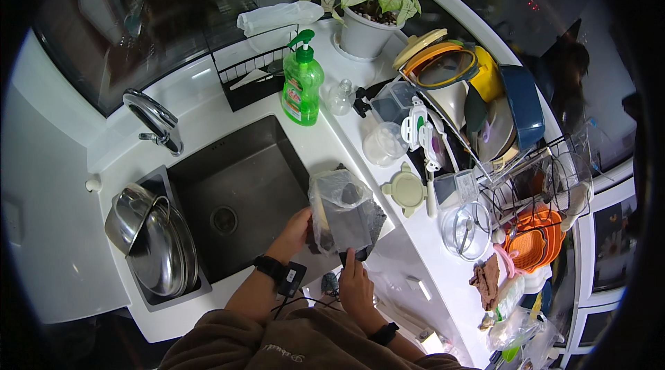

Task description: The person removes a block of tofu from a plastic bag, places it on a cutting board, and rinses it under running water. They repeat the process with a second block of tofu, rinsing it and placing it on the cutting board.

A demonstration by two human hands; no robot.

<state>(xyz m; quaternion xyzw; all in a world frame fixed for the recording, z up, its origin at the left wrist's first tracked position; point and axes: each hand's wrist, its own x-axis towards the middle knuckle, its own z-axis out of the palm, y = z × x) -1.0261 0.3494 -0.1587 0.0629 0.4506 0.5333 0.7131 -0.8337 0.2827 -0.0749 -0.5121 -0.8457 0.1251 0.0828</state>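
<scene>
A clear plastic bag [340,188] lies at the right front corner of the sink, over a dark speckled mat or board [381,216]. Across the bag is a broad, flat grey blade, apparently a cleaver [352,228]. My right hand [356,284] is closed on its black handle, index finger extended towards the blade. My left hand [298,227] is at the left side of the bag, its fingertips hidden; whether it grips the bag or the mat beneath cannot be told. Something pale yellowish shows inside the bag's left side.
The sink [244,177] lies left of the bag, with a chrome faucet [156,123] behind and steel pots [161,255] at its left. A green soap bottle [303,84] stands at the back. Right are a lid [408,189], a glass bowl [466,232] and a dish rack [483,162].
</scene>
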